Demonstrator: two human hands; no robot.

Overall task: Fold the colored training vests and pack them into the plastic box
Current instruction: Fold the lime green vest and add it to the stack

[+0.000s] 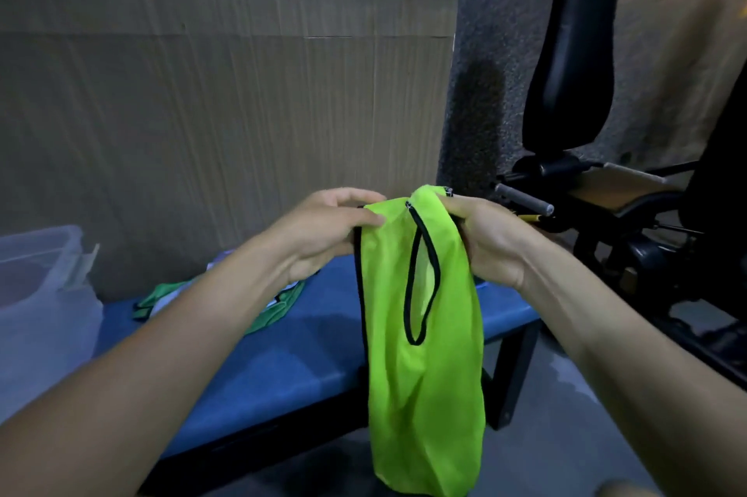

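Head view: left hand [323,228] and right hand [491,238] each pinch the top edge of a lime-green vest [424,335] with black trim, at frame centre. Vest hangs lengthwise, doubled over, in front of the blue bench [283,367]. Darker green vest [279,308] lies crumpled on the bench behind the left forearm. Clear plastic box [40,278] sits at the left edge.
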